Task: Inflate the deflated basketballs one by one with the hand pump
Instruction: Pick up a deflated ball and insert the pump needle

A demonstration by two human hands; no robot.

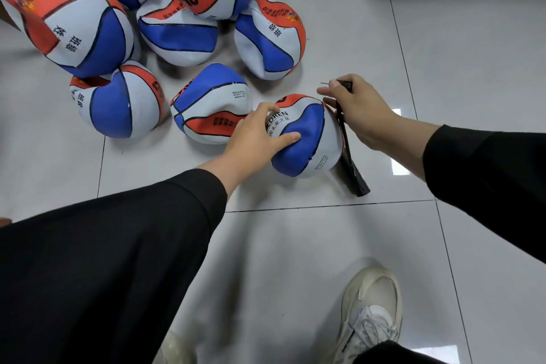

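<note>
The left hand (254, 133) grips a deflated basketball (304, 139) that lies on the tiled floor (295, 245); the thumb presses into a dented blue panel and the fingers curl over the top of the ball. On its white panel the letters "ILDREN" can be read, the beginning being covered by the fingers, and under them some Chinese characters. Small print on the lower white panel is too small to read.

The right hand (357, 106) is just to the right of this ball and holds a black hand pump (350, 156), fingers closed around its upper part. The thin metal needle (325, 83) sticks out to the left from the top of the pump, above the ball and apart from it. The lower end of the pump points down toward the floor, and the middle of its body is partly hidden behind the ball.

To the left of the held ball, touching the left hand, lies another deflated ball (211, 103) with the print "MADE IN CHINA" in small letters. Behind it is a heap of more red, white and blue basketballs (133, 9), several dented, with Chinese characters; the top ones are cut off by the edge of the view.

Below the held ball a white sneaker (369, 316) stands on the floor. Black sleeves (118, 245) cover both arms.
</note>
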